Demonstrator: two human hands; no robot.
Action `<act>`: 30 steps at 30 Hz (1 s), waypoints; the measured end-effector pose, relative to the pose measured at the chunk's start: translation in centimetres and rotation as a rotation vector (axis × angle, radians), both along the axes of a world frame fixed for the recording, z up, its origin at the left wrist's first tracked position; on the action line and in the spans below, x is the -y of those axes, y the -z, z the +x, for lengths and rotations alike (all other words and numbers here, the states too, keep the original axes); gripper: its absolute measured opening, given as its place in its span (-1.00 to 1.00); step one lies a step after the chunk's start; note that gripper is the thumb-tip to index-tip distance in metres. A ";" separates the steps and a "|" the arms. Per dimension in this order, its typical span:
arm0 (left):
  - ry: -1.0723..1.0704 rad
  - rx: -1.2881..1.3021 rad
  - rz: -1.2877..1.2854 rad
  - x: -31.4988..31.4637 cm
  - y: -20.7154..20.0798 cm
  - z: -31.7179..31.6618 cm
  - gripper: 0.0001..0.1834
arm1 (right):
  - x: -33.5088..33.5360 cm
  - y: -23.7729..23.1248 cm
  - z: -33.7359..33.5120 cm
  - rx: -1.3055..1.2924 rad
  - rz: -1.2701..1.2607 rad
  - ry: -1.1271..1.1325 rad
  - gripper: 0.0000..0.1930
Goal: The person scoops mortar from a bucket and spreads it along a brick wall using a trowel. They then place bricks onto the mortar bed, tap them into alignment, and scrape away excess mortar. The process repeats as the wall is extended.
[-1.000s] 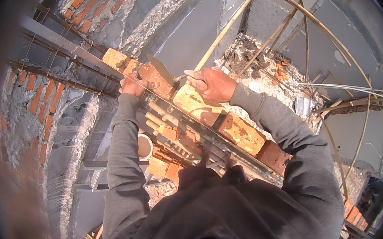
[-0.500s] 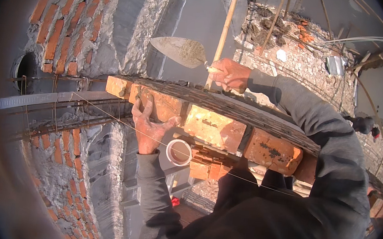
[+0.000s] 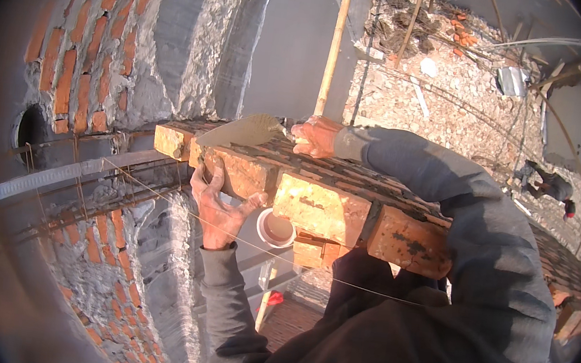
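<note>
My right hand [image 3: 315,137] is closed round the handle of a pointed trowel [image 3: 242,131], whose blade hangs low over the left part of the brick wall's top [image 3: 321,165]. My left hand [image 3: 221,215] grips a brick [image 3: 242,174] in the near row, fingers and thumb spread against its near face. An end brick [image 3: 172,142] lies left of it. To the right follow a pale orange brick [image 3: 322,208] and a mortar-spotted brick [image 3: 409,239]. A taut string [image 3: 336,280] crosses in front of the row, passing near my left hand.
Below the wall sits a round white-rimmed bucket [image 3: 276,229] beside stacked bricks [image 3: 315,251]. A bamboo pole [image 3: 335,50] rises beyond the wall. Rubble ground [image 3: 449,106] lies far below, where another person [image 3: 554,184] is bent over. Rebar [image 3: 76,171] projects at left.
The trowel has come down and nearer, from beyond the wall to over its top, as my right hand moved left and closer. My left hand stays at the same brick.
</note>
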State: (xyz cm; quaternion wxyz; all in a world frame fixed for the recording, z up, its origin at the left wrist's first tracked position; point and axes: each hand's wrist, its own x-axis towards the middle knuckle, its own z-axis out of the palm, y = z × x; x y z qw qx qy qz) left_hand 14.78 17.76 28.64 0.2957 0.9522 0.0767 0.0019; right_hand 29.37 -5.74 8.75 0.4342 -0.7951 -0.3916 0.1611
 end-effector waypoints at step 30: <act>-0.083 -0.003 0.197 1.2 -1.2 -0.3 0.20 | 18.5 -12.6 -5.8 -0.522 -0.334 -0.150 -0.63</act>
